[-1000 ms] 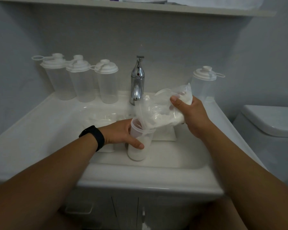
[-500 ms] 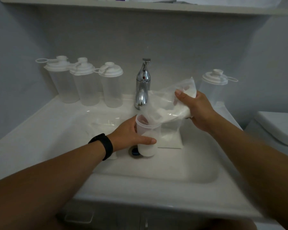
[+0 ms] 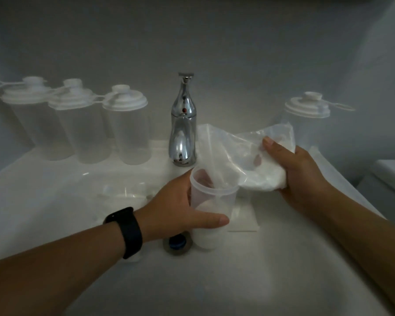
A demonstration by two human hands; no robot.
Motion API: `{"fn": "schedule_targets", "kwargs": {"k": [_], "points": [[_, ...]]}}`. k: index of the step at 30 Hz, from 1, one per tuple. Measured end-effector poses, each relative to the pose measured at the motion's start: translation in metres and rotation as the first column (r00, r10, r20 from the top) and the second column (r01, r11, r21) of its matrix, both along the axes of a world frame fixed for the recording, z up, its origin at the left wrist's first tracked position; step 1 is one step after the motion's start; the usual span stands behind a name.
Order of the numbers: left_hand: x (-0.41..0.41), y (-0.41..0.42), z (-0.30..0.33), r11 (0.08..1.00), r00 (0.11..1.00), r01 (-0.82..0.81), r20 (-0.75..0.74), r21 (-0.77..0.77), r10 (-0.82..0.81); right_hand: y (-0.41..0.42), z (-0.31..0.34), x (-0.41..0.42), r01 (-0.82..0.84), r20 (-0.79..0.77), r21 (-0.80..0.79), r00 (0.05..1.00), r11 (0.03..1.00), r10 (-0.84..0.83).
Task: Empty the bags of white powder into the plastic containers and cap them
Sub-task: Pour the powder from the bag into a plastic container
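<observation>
Left hand [image 3: 178,206] grips open container [image 3: 211,208]; right hand [image 3: 297,172] at 2 o'clock clutches powder bag [image 3: 242,160], mouth inside container rim.

**Layout at the basin**

An open container [image 3: 211,208] stands in the sink [image 3: 249,270], just right of the drain [image 3: 177,244], in front of the tap [image 3: 184,124]. The left hand [image 3: 176,208] wraps it from the left. A bag [image 3: 244,160], held by the right hand [image 3: 299,176], lies right of and above it, its mouth inside the container's rim. Three capped containers [image 3: 87,124] line the ledge left of the tap; a fourth capped container [image 3: 306,119] stands behind the bag. Another bag [image 3: 243,218] lies flat behind the open container.
</observation>
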State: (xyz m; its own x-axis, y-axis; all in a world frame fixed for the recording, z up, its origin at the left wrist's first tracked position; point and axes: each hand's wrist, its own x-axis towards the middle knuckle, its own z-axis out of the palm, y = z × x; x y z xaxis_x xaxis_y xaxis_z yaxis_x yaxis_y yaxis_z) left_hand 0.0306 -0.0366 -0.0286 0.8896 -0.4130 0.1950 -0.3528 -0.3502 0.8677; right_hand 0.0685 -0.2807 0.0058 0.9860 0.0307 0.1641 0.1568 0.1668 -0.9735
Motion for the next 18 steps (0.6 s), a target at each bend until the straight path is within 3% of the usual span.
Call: {"fn": "schedule_targets", "kwargs": {"k": [6,18], "points": [[0.007,0.019,-0.003,0.999,0.999,0.035,-0.013,0.002,-0.035,0.015,-0.003,-0.001,0.023,0.018,0.013,1.000,1.000,-0.023],[0.010,0.019,-0.008,0.998,0.997,0.062,-0.037,-0.014,-0.062,0.016,-0.002,-0.007,0.079,0.077,-0.153,0.995,0.985,-0.068]]}}
